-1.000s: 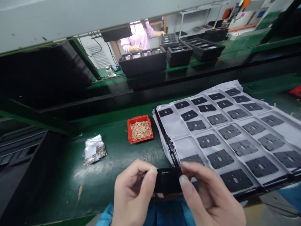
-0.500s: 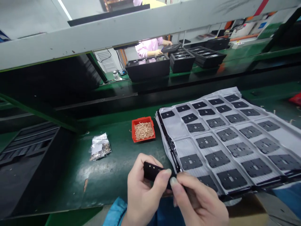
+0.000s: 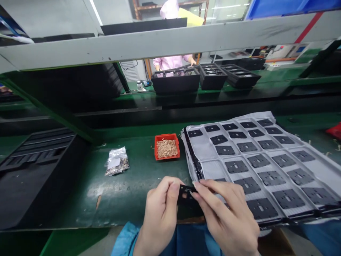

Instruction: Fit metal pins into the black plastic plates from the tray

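A small black plate [image 3: 187, 195] with cut-outs is held between my hands above the table's front edge. My left hand [image 3: 162, 208] grips its left end, thumb pressed on the face. At its right end, the thumb and fingertips of my right hand [image 3: 223, 209] are pinched together on the plate; anything else between them is too small to make out. A white-lined tray [image 3: 210, 145] with rows of similar black plates lies to the right, partly behind my right hand. An orange bin [image 3: 167, 146] of small tan pieces sits beyond my hands.
A clear bag [image 3: 117, 161] of small parts lies left of the bin. A large black box [image 3: 39, 174] stands at the far left. Across a raised ledge, a person in pink [image 3: 172, 62] works behind black crates [image 3: 176, 83]. A pale beam [image 3: 149, 39] crosses above.
The plate has been turned so that its cut-outs show. My right fingers have shifted onto its top edge. The head view has tilted up and left a little.
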Demonstrator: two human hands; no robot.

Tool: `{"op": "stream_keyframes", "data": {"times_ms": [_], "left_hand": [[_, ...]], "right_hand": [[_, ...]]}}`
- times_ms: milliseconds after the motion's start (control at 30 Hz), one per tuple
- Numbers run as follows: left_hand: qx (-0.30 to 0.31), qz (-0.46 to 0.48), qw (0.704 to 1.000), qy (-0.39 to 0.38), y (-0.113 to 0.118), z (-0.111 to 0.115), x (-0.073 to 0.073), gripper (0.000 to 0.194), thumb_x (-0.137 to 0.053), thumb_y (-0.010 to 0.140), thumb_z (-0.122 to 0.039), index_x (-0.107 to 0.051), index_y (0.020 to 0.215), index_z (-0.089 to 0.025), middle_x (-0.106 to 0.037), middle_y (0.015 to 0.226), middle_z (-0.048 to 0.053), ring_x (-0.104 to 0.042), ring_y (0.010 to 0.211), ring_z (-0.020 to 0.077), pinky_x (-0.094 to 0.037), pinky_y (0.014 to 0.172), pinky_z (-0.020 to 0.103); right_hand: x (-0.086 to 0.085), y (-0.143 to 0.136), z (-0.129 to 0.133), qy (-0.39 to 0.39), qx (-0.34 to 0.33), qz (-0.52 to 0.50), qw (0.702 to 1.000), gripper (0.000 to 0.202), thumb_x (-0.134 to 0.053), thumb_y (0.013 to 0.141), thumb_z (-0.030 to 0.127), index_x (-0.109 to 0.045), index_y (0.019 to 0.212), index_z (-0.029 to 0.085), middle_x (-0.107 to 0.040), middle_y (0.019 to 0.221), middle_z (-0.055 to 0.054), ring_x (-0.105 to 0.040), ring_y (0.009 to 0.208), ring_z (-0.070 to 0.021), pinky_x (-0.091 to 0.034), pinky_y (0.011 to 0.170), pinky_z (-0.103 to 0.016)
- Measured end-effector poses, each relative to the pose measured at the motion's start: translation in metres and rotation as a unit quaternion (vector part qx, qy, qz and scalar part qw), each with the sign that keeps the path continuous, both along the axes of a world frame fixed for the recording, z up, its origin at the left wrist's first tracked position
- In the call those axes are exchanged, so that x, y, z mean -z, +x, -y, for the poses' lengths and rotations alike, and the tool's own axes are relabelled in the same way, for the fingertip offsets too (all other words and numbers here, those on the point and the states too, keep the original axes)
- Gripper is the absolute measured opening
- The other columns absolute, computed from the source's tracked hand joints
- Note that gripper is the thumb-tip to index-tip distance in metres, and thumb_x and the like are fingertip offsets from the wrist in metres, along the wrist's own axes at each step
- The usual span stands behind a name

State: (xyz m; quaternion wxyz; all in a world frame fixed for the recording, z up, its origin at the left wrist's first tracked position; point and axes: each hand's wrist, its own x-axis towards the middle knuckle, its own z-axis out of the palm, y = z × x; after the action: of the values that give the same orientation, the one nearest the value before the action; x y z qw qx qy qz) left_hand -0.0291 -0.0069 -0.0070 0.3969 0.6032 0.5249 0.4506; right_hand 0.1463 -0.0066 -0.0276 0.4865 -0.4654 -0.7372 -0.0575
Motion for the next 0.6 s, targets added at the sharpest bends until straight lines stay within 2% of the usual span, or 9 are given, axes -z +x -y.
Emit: {"op": "stream_keyframes", "data": {"times_ms": [67,133,200,267,333,400,467,533,600], "left_hand": [[0.005,-0.029,0.999,0.040,-0.006,0.000,0.001,0.030,-0.045,0.113,-0.031,-0.066,0.095,-0.022,-0.067,0.069,-0.004,-0.053,0.042,0.0074,-0.038,0.041,0.018],[0.010,-0.050,0.994,0.097,-0.011,0.000,0.002,0.022,-0.052,0.110,-0.026,-0.069,0.097,-0.023,-0.076,0.079,-0.002,-0.067,0.055,0.0098,-0.048,0.052,0.017],[0.011,-0.065,0.986,0.153,-0.015,0.001,0.004,0.012,-0.062,0.106,-0.023,-0.071,0.100,-0.025,-0.080,0.082,-0.002,-0.076,0.067,0.0126,-0.055,0.065,0.019],[0.030,-0.067,0.976,0.206,-0.020,0.001,0.008,0.005,-0.069,0.103,-0.022,-0.072,0.103,-0.025,-0.082,0.081,-0.003,-0.080,0.071,0.0141,-0.057,0.070,0.020],[0.066,-0.055,0.962,0.259,-0.026,0.003,0.012,0.011,-0.066,0.104,-0.019,-0.071,0.113,-0.025,-0.083,0.076,-0.003,-0.083,0.076,0.0174,-0.060,0.073,0.024],[0.090,-0.048,0.948,0.302,-0.032,0.006,0.014,0.025,-0.059,0.106,-0.013,-0.067,0.127,-0.025,-0.084,0.076,-0.001,-0.084,0.079,0.0202,-0.064,0.076,0.028],[0.091,-0.059,0.941,0.322,-0.037,0.009,0.012,0.036,-0.060,0.105,-0.010,-0.063,0.136,-0.026,-0.086,0.083,0.002,-0.083,0.075,0.0206,-0.065,0.074,0.032],[0.086,-0.069,0.938,0.327,-0.040,0.012,0.006,0.039,-0.066,0.101,-0.010,-0.063,0.135,-0.029,-0.088,0.089,0.003,-0.081,0.069,0.0198,-0.064,0.069,0.031],[0.072,-0.058,0.944,0.317,-0.040,0.013,-0.002,0.033,-0.068,0.102,-0.013,-0.066,0.131,-0.028,-0.088,0.088,0.005,-0.080,0.068,0.0199,-0.064,0.066,0.030]], "right_hand": [[-0.004,-0.004,-0.003,-0.005,-0.024,-0.016,1.000,0.025,-0.073,0.092,0.008,-0.078,0.110,0.024,-0.082,0.097,-0.003,-0.075,0.085,-0.0183,-0.056,0.079,-0.034],[-0.008,-0.009,-0.006,-0.031,-0.052,-0.058,0.996,0.022,-0.070,0.092,0.007,-0.077,0.105,0.024,-0.080,0.096,-0.003,-0.074,0.086,-0.0176,-0.058,0.079,-0.032],[-0.011,-0.015,-0.008,-0.074,-0.077,-0.106,0.989,0.018,-0.067,0.093,0.007,-0.074,0.098,0.023,-0.078,0.094,-0.003,-0.074,0.085,-0.0172,-0.059,0.077,-0.031],[-0.011,-0.021,-0.011,-0.110,-0.100,-0.146,0.978,0.018,-0.062,0.095,0.008,-0.069,0.089,0.023,-0.074,0.086,-0.002,-0.072,0.079,-0.0162,-0.058,0.069,-0.029],[-0.009,-0.026,-0.013,-0.110,-0.121,-0.169,0.972,0.022,-0.057,0.095,0.006,-0.065,0.084,0.024,-0.069,0.078,0.000,-0.068,0.072,-0.0151,-0.056,0.062,-0.028],[-0.004,-0.029,-0.013,-0.060,-0.135,-0.161,0.976,0.025,-0.057,0.094,0.003,-0.066,0.085,0.024,-0.069,0.079,0.000,-0.067,0.072,-0.0153,-0.057,0.063,-0.030],[0.001,-0.030,-0.013,0.011,-0.131,-0.137,0.982,0.019,-0.062,0.096,0.007,-0.070,0.093,0.025,-0.073,0.086,-0.002,-0.070,0.078,-0.0180,-0.061,0.068,-0.035],[0.005,-0.031,-0.011,0.079,-0.115,-0.129,0.982,0.009,-0.068,0.097,0.016,-0.072,0.098,0.025,-0.075,0.090,-0.003,-0.072,0.081,-0.0204,-0.063,0.069,-0.040],[0.007,-0.033,-0.010,0.135,-0.099,-0.138,0.976,0.005,-0.071,0.097,0.022,-0.072,0.092,0.024,-0.074,0.089,-0.003,-0.070,0.078,-0.0200,-0.064,0.064,-0.040]]}}
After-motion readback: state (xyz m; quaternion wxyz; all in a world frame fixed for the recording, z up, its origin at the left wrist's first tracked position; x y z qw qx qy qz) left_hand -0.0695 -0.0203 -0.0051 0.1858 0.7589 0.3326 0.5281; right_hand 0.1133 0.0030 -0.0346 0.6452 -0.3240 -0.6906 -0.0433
